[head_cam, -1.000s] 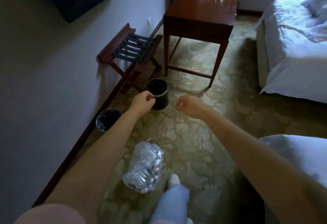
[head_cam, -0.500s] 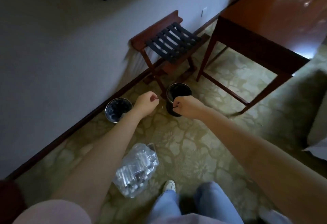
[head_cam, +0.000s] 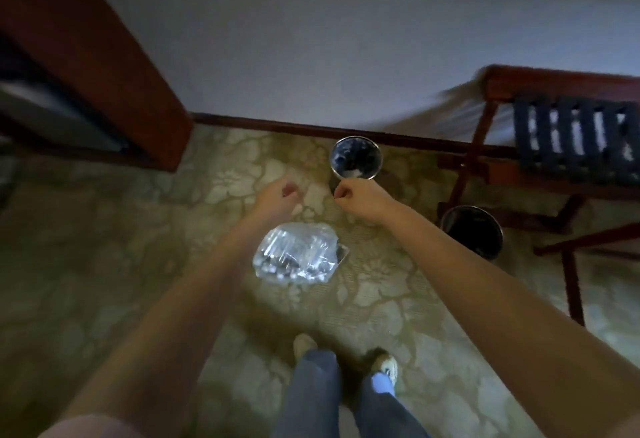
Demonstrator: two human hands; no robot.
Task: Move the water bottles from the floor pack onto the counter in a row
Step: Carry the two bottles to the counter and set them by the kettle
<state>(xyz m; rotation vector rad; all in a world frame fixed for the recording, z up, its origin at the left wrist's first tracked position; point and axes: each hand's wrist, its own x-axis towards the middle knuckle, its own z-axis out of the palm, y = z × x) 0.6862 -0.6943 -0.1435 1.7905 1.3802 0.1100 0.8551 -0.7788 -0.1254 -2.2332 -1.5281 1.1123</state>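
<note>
Blue denim legs (head_cam: 311,392) and pale shoes (head_cam: 384,366) stand nearest on the olive floral carpet (head_cam: 104,247); just ahead, the clear shrink-wrapped pack of water bottles (head_cam: 296,252) lies on the floor between the forearms. Beyond it the left hand (head_cam: 277,197) and right hand (head_cam: 360,197) hover apart, fingers clenched, grasping nothing; farther on a round silver-rimmed bin (head_cam: 356,157) sits by the dark baseboard (head_cam: 277,124); a black bin (head_cam: 472,231) and a red-brown wooden luggage rack (head_cam: 571,140) stand to the right.

Blurred floor pack (head_cam: 297,253); luggage rack (head_cam: 573,141) partly off-frame.
</note>
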